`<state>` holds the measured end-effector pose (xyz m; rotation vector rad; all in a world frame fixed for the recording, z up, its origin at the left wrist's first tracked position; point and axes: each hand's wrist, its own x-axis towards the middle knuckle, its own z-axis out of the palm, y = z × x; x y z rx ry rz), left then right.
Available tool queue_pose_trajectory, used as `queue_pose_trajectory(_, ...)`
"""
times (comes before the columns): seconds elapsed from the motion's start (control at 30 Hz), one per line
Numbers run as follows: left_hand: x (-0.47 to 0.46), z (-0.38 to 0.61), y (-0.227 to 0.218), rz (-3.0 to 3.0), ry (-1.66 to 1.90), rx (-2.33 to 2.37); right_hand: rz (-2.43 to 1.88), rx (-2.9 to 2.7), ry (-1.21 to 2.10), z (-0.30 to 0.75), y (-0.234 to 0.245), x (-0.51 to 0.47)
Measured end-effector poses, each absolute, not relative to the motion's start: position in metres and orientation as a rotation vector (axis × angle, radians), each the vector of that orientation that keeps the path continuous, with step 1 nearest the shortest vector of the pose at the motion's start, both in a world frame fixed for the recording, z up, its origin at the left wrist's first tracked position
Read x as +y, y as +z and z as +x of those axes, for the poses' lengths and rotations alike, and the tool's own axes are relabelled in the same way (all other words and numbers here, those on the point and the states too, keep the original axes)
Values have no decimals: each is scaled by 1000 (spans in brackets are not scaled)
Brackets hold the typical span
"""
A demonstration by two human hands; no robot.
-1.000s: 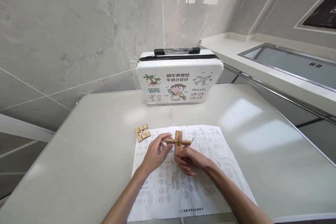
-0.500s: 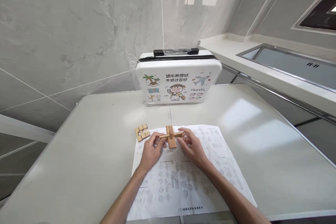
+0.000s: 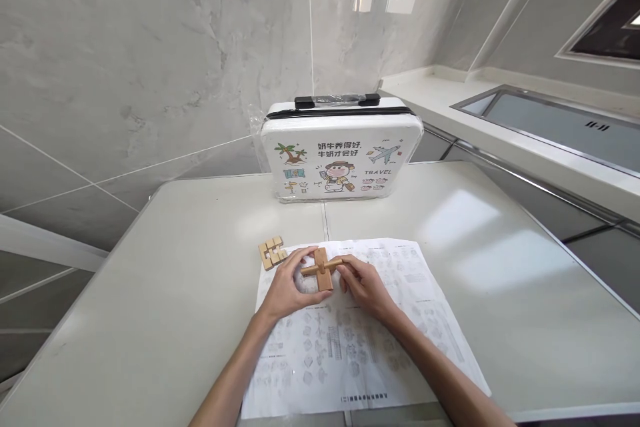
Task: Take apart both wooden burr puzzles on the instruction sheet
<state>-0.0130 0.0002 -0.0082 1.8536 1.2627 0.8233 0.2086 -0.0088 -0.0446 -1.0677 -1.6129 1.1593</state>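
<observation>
A wooden interlocking puzzle [image 3: 325,280], made of a flat block crossed by a round rod [image 3: 309,271], is held above the printed sheet. My left hand [image 3: 285,290] spans the block, its fingers at the far end and the thumb at the near end. With fingertips together, my right hand [image 3: 367,288] pinches the right end of the rod. Part of the rod is covered by those fingers. Just beyond my left hand, a flat set of light wooden pieces [image 3: 273,245] lies at the sheet's far left corner.
The paper sheet [image 3: 400,333] with printed diagrams lies on the white table [image 3: 165,307]. Behind it stands a white cartoon-printed case [image 3: 310,180] in plastic wrap, near the tiled wall [image 3: 150,67]. A counter with a sink [image 3: 550,120] is at the right.
My left hand has shifted from the rod's left end to the block's two ends. The puzzle has turned slightly and moved a little nearer; my right hand stays at the rod.
</observation>
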Motion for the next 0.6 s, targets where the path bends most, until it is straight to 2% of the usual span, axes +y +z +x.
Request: queue_pose_trajectory(0.6,-3,-6,-11,1859,857,1245,-1130,-1593,1165,212,-43,-7)
